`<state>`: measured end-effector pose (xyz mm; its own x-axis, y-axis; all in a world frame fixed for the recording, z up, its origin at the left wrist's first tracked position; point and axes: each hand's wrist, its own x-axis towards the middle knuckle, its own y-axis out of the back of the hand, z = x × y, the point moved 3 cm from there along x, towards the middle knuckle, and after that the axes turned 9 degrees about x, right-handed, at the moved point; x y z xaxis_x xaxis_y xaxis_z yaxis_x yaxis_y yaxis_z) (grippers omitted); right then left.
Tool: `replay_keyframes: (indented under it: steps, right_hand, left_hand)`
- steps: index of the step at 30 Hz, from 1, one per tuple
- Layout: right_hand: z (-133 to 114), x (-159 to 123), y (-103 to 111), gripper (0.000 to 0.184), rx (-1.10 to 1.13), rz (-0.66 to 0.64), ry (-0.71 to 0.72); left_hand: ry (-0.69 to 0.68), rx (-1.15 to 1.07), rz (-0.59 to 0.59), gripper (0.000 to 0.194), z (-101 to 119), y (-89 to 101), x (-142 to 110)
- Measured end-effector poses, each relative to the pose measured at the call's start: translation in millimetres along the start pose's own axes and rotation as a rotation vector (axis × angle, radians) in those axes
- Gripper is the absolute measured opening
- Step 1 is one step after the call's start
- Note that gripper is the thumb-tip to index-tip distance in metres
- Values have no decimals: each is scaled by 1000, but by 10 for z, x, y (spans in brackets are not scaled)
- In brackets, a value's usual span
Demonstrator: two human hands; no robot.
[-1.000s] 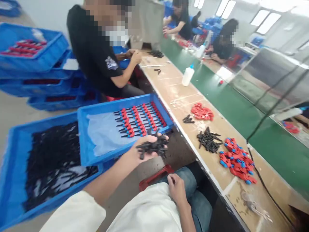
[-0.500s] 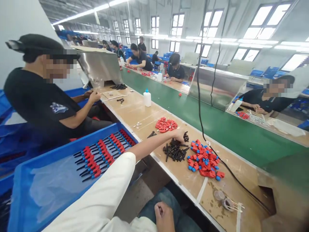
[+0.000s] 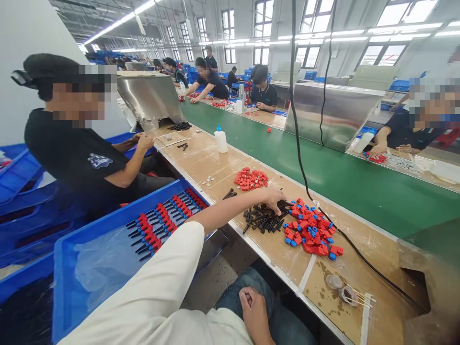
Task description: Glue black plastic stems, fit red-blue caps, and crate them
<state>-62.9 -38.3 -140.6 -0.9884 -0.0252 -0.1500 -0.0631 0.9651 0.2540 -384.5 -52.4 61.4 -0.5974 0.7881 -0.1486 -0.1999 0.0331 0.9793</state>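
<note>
My left hand [image 3: 273,199] reaches across the bench to a pile of black stick-like parts [image 3: 264,219]. Thumb and fingers are apart over the pile's far side, touching or just above the parts. Right beside it lies a heap of red blocks with blue ends [image 3: 311,227]. My right hand [image 3: 254,306] rests on my lap with its fingers curled in, and nothing shows in it. To the left, a blue tray [image 3: 64,282] holds rows of joined red, blue and black pieces [image 3: 158,223] on clear plastic film.
Farther along the bench are a red block pile [image 3: 251,178] and a white bottle [image 3: 220,141]. Small cups with sticks [image 3: 348,295] stand at the right. A black cable [image 3: 300,158] hangs down across the bench beside the green belt [image 3: 247,129]. A co-worker [image 3: 77,153] sits at left.
My left hand's fingers have spread over the black parts, where a bunch showed by the hand before. The view has shifted slightly. My right hand stays on my lap.
</note>
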Motion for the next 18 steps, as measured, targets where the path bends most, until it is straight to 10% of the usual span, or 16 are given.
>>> replay_keyframes:
  steps: [3,6,9,13,18]
  right_hand:
    - [-23,16,10,38,3,-15,-17]
    - [-40,27,9,38,3,-17,-14]
    - [-39,48,-15,40,4,-8,-6]
    - [-28,86,-56,42,-1,-14,4]
    - [-64,97,-45,43,-18,-38,21]
  left_hand:
    - [-46,-62,100,64,-45,-35,-296]
    - [-24,-223,473,50,-41,-254,-771]
    - [462,-383,940,42,-22,-726,-1249]
    - [817,-454,1028,47,210,-1239,-1288]
    - [942,-607,1001,47,429,-1217,-776]
